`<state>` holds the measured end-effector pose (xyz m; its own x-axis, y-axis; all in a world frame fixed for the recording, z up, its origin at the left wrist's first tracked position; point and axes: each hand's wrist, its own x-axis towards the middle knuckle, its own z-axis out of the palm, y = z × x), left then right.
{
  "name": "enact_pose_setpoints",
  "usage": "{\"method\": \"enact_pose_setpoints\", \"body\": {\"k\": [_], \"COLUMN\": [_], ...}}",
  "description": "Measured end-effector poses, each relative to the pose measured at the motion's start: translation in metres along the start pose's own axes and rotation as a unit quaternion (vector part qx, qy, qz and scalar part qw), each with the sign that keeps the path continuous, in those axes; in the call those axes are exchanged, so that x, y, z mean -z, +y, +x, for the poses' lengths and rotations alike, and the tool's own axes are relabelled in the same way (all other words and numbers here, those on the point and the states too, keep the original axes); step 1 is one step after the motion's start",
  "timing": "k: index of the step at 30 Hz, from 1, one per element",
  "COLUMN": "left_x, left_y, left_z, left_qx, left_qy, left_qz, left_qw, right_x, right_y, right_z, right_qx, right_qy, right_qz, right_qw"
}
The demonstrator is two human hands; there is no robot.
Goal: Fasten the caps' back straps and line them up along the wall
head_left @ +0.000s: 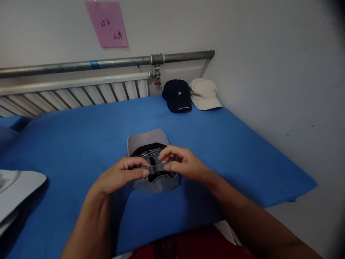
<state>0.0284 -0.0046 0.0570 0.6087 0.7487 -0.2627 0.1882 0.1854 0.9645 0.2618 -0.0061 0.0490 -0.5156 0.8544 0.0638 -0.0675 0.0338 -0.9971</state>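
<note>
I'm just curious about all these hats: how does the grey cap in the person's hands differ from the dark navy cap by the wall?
The grey fabric cap lies upside down, dark lining showing; the dark navy cap with white lettering sits crown up. The grey one is gripped at its back strap by the left hand and right hand; the navy one lies untouched beside a beige cap. Both rest on the blue cloth.

One head-worn view looks forward and down, close over the blue table (81, 144), right edge seemingly darkened.
</note>
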Motion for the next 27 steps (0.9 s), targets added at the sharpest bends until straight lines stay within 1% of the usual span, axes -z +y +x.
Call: {"method": "enact_pose_setpoints", "body": {"k": [3, 6, 8, 10, 12, 15, 18, 23, 27], "left_x": [0.000, -0.001, -0.002, -0.003, -0.005, -0.006, -0.006, -0.006, -0.008], "left_y": [-0.002, -0.005, -0.006, -0.007, -0.006, -0.004, -0.004, -0.005, -0.003], "left_z": [0.001, 0.003, 0.004, 0.005, 0.006, 0.007, 0.008, 0.008, 0.008], "left_qx": [-0.002, -0.001, 0.003, 0.009, 0.009, -0.014, -0.035, -0.038, -0.014], "left_qy": [0.001, -0.007, -0.009, -0.003, 0.018, 0.062, 0.085, 0.110, 0.109], "left_qz": [-0.008, -0.003, 0.000, -0.009, -0.031, -0.062, -0.053, -0.035, -0.035], "left_qw": [1.000, 1.000, 1.000, 1.000, 0.999, 0.996, 0.994, 0.993, 0.993], "right_x": [-0.001, -0.002, -0.004, -0.005, -0.006, -0.008, -0.009, -0.010, -0.012], "right_y": [0.001, 0.006, 0.011, 0.014, 0.016, 0.015, 0.015, 0.016, 0.015], "right_z": [-0.001, 0.001, 0.002, 0.002, 0.002, 0.001, 0.000, 0.000, -0.001], "right_qx": [0.061, 0.151, 0.199, 0.224, 0.234, 0.229, 0.216, 0.218, 0.219], "right_qy": [-0.003, -0.039, -0.056, -0.046, -0.021, 0.018, 0.043, 0.053, 0.050], "right_qz": [-0.110, -0.212, -0.245, -0.261, -0.272, -0.283, -0.296, -0.312, -0.321], "right_qw": [0.992, 0.965, 0.947, 0.938, 0.933, 0.931, 0.929, 0.923, 0.920]}}
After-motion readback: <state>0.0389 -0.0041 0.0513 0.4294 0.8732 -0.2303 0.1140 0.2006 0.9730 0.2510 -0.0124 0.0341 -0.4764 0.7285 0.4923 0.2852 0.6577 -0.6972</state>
